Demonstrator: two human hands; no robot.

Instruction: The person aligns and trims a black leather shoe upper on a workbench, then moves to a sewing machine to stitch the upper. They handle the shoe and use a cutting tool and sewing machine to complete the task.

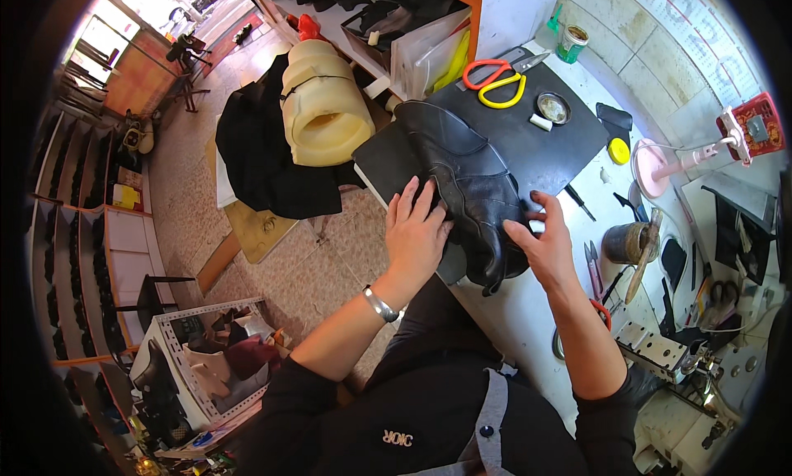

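A black leather boot upper [474,167] with curved seams lies across the corner of a dark mat [569,146] on the white bench. Resting on its left edge is my left hand [417,233], fingers stretched and spread, a silver cuff at the wrist. At the opposite edge is my right hand [544,241]. Its thumb touches the leather, and its other fingers are bent but apart from the thumb. The lower end of the upper is bunched into folds between my hands. Its underside is hidden.
Scissors with red and yellow handles [499,84] and a round tin lid [553,108] lie on the mat. To the right stand a glue pot with a brush [634,245] and a pink stand [653,169]. A foam roll [326,96] is left; a scrap box [210,402] sits lower left.
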